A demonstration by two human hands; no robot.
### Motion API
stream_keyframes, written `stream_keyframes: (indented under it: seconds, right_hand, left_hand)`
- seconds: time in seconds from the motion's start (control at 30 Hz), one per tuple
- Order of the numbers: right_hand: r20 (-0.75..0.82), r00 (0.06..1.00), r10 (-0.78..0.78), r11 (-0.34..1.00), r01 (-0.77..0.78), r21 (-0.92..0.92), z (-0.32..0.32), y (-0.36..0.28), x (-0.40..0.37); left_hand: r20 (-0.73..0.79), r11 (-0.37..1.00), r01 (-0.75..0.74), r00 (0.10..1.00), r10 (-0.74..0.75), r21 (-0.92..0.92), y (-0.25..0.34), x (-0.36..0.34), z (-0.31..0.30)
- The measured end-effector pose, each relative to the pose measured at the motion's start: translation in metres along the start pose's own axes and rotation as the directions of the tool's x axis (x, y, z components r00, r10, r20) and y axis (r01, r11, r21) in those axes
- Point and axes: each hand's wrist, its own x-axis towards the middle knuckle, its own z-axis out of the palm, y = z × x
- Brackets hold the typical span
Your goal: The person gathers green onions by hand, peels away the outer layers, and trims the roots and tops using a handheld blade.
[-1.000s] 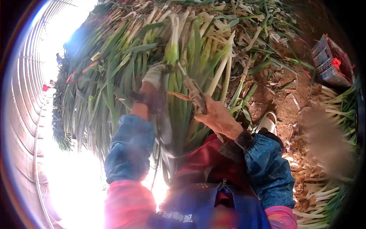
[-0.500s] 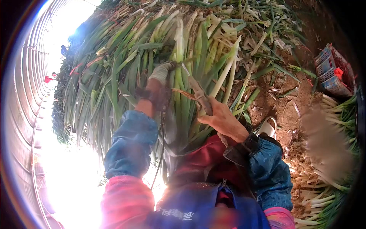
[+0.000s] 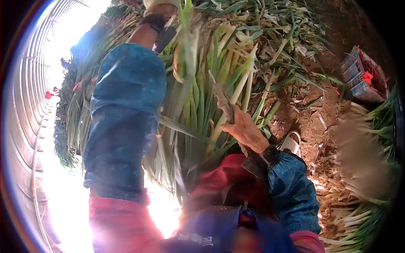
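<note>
My left hand (image 3: 161,9), in a pale glove, is raised at the top edge of the head view, its fingers mostly cut off by the frame. From beside it a blurred leek (image 3: 185,29) hangs down over the pile; the hand appears closed on it. My right hand (image 3: 247,128), bare, is wrapped round a thin-nozzled tool (image 3: 222,101) with a brownish wrapped handle, whose narrow metal tip points up and away from me. Under both hands lies a thick pile of leeks (image 3: 196,101), their pale stalks towards the far side and green leaves towards me.
Stripped leaves (image 3: 287,25) litter the far right of the pile. A plastic crate (image 3: 356,78) with red things in it stands on the soil at right. More leeks (image 3: 358,223) lie at lower right. A pale shoe (image 3: 291,142) shows beside my right wrist. Hoop framing (image 3: 31,105) curves up the left side.
My left hand has swung up and away from the pile's middle to the top edge, with a leek rising beside it. My right hand keeps hold of the tool and has barely moved.
</note>
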Motion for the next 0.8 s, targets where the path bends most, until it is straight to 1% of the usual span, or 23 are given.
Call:
stream_keyframes:
  seconds: [0.07, 0.1, 0.13, 0.17, 0.2, 0.23, 0.27, 0.3, 0.37, 0.4, 0.43, 0.47, 0.5, 0.6, 0.7, 0.77, 0.8]
  right_hand:
    - [-0.038, 0.999, -0.028, 0.999, 0.030, 0.038, 0.002, 0.006, 0.004]
    - [-0.060, 0.997, -0.043, 0.997, 0.047, 0.055, 0.000, 0.007, 0.007]
    - [-0.080, 0.996, -0.045, 0.996, 0.051, 0.072, -0.001, 0.006, 0.008]
    - [-0.099, 0.994, -0.046, 0.995, 0.054, 0.086, -0.001, 0.004, 0.010]
    - [-0.117, 0.992, -0.046, 0.993, 0.058, 0.098, -0.003, 0.003, 0.011]
    - [-0.168, 0.982, -0.091, 0.985, 0.114, 0.133, -0.004, 0.003, 0.012]
    - [-0.220, 0.966, -0.134, 0.971, 0.172, 0.165, -0.005, 0.002, 0.013]
    - [-0.270, 0.947, -0.174, 0.954, 0.231, 0.194, -0.006, 0.001, 0.014]
    - [-0.223, 0.970, -0.100, 0.971, 0.144, 0.189, -0.009, -0.003, 0.012]
    - [-0.199, 0.978, -0.062, 0.978, 0.099, 0.182, -0.011, -0.004, 0.012]
    - [-0.206, 0.974, -0.093, 0.971, 0.134, 0.198, -0.012, -0.004, 0.011]
    - [-0.217, 0.969, -0.122, 0.962, 0.169, 0.216, -0.012, -0.003, 0.011]
    - [-0.226, 0.963, -0.148, 0.950, 0.202, 0.237, -0.010, -0.002, 0.010]
    - [-0.103, 0.983, -0.152, 0.947, 0.174, 0.270, 0.004, -0.001, 0.013]
    - [0.067, 0.997, 0.036, 0.985, -0.047, 0.169, 0.002, -0.014, 0.009]
    - [-0.005, 1.000, -0.019, 0.966, 0.020, 0.257, 0.002, -0.011, 0.011]
    - [-0.029, 0.999, -0.035, 0.958, 0.042, 0.283, 0.003, -0.008, 0.012]
  left_hand:
    - [-0.170, 0.987, 0.020, 0.985, 0.008, 0.158, -0.004, 0.005, -0.020]
    - [-0.249, 0.975, 0.009, 0.967, 0.048, 0.222, -0.002, 0.000, -0.026]
    - [-0.276, 0.973, -0.059, 0.953, 0.121, 0.224, 0.000, -0.006, -0.029]
    - [-0.283, 0.972, -0.146, 0.939, 0.195, 0.185, 0.006, -0.010, -0.024]
    - [-0.265, 0.964, -0.256, 0.927, 0.267, 0.075, 0.010, -0.019, -0.012]
    - [-0.236, 0.919, -0.369, 0.914, 0.331, -0.140, 0.014, -0.027, 0.019]
    - [-0.205, 0.815, -0.444, 0.896, 0.394, -0.372, 0.018, -0.035, 0.050]
    - [-0.174, 0.674, -0.465, 0.873, 0.455, -0.574, 0.023, -0.043, 0.081]
    - [-0.118, 0.600, -0.284, 0.946, 0.300, -0.748, 0.033, -0.058, 0.189]
    - [-0.017, 0.611, -0.124, 0.984, 0.179, -0.782, 0.042, -0.073, 0.190]
    - [0.085, 0.597, 0.037, 0.995, 0.052, -0.801, 0.051, -0.088, 0.189]
    - [0.186, 0.718, 0.110, 0.982, 0.027, -0.687, 0.057, -0.115, 0.134]
    - [0.283, 0.819, 0.174, 0.959, -0.015, -0.547, 0.060, -0.130, 0.102]
    - [0.280, 0.826, 0.248, 0.953, -0.115, -0.505, 0.060, -0.130, 0.121]
    - [0.049, 0.824, 0.130, 0.991, -0.124, -0.552, 0.074, -0.126, 0.132]
    - [-0.004, 0.668, 0.184, 0.963, -0.270, -0.721, 0.073, -0.103, 0.157]
    - [-0.018, 0.577, 0.193, 0.941, -0.338, -0.793, 0.074, -0.092, 0.158]
